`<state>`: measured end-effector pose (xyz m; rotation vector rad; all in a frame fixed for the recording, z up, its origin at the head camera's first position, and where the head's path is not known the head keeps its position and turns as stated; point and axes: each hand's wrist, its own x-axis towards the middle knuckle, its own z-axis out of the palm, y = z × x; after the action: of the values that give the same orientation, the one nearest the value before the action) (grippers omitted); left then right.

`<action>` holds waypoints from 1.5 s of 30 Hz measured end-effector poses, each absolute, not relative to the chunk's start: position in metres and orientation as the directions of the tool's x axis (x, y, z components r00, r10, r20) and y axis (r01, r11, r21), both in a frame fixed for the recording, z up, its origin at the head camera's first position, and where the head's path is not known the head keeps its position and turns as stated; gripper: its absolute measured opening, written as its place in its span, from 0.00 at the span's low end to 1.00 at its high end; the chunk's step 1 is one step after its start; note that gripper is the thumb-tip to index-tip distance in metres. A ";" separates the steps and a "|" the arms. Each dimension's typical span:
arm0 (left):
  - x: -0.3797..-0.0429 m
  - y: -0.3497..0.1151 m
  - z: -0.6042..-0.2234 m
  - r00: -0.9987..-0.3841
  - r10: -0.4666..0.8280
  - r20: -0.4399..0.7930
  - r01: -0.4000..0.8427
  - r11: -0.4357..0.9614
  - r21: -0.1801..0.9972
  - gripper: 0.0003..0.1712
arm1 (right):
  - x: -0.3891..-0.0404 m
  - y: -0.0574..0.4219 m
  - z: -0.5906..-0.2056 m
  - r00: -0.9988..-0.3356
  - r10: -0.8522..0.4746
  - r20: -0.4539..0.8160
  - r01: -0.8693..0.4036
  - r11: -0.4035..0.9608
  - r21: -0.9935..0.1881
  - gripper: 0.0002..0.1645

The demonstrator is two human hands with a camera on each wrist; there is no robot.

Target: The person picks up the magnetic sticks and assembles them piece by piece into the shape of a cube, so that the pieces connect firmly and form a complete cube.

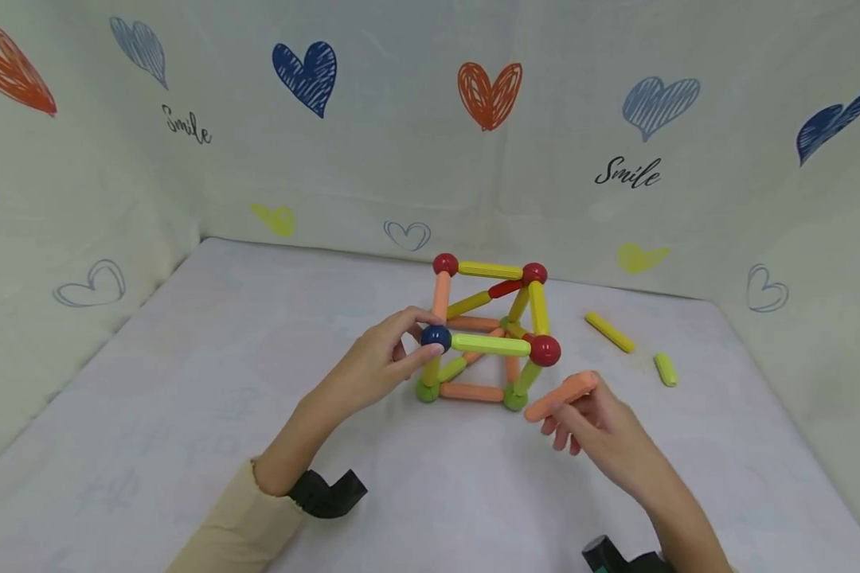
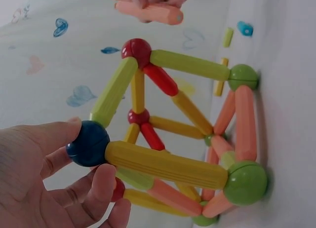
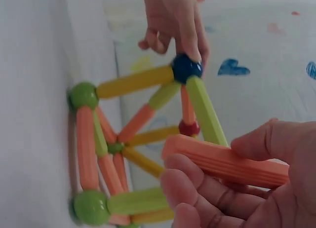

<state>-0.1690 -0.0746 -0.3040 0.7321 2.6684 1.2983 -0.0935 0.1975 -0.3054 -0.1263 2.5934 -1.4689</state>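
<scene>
A cube-like frame of coloured sticks and balls stands on the table. Green balls [image 2: 245,182] sit at its base, and red balls [image 1: 545,350] and a blue ball [image 1: 435,339] at its top corners. My left hand [image 1: 373,362] pinches that blue ball between thumb and fingers, at the top near-left corner. A lime stick [image 1: 490,344] joins the blue ball to the near red one. With my right hand [image 1: 605,434] I hold a loose salmon stick [image 3: 212,156], thumb on one side and fingers on the other. This stick is apart from the frame, just right of its near green ball [image 1: 514,398].
To the right of the frame lie a loose yellow stick [image 1: 609,332] and a short lime stick [image 1: 665,370]. A small teal piece [image 2: 245,28] shows beyond them in the left wrist view. A white cloth printed with hearts [image 1: 490,95] hangs behind the table.
</scene>
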 end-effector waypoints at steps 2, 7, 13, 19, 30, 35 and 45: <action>-0.169 -0.075 -0.304 -0.885 0.449 0.128 0.379 0.530 0.759 0.21 | -0.091 0.185 -0.310 -0.969 -0.216 -0.121 -0.001 0.493 -0.870 0.15; -0.168 -0.075 -0.302 -0.885 0.449 0.127 0.378 0.530 0.759 0.22 | -0.101 0.158 -0.333 -0.968 -0.194 -0.161 0.062 0.437 -0.897 0.20; -0.168 -0.075 -0.303 -0.882 0.452 0.134 0.383 0.520 0.763 0.21 | -0.119 0.129 -0.353 -0.991 -0.105 -0.080 0.037 0.359 -0.933 0.15; -0.169 -0.075 -0.304 -0.875 0.462 0.147 0.398 0.512 0.761 0.20 | -0.128 0.114 -0.361 -0.998 -0.069 0.009 -0.030 0.317 -0.948 0.17; -0.168 -0.075 -0.304 -0.877 0.455 0.156 0.404 0.520 0.753 0.20 | -0.131 0.113 -0.376 -0.997 -0.069 0.016 -0.034 0.273 -0.961 0.15; -0.168 -0.074 -0.304 -0.876 0.456 0.154 0.402 0.516 0.756 0.20 | -0.134 0.113 -0.379 -0.998 -0.063 0.020 -0.035 0.260 -0.965 0.17; -0.168 -0.074 -0.302 -0.883 0.450 0.133 0.382 0.524 0.761 0.22 | -0.135 0.124 -0.371 -0.995 -0.091 -0.032 -0.005 0.381 -0.925 0.16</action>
<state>-0.1676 -0.0743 -0.3024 0.7314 2.6724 1.3029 -0.1346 0.1236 -0.3712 -0.0886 2.5461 -1.7039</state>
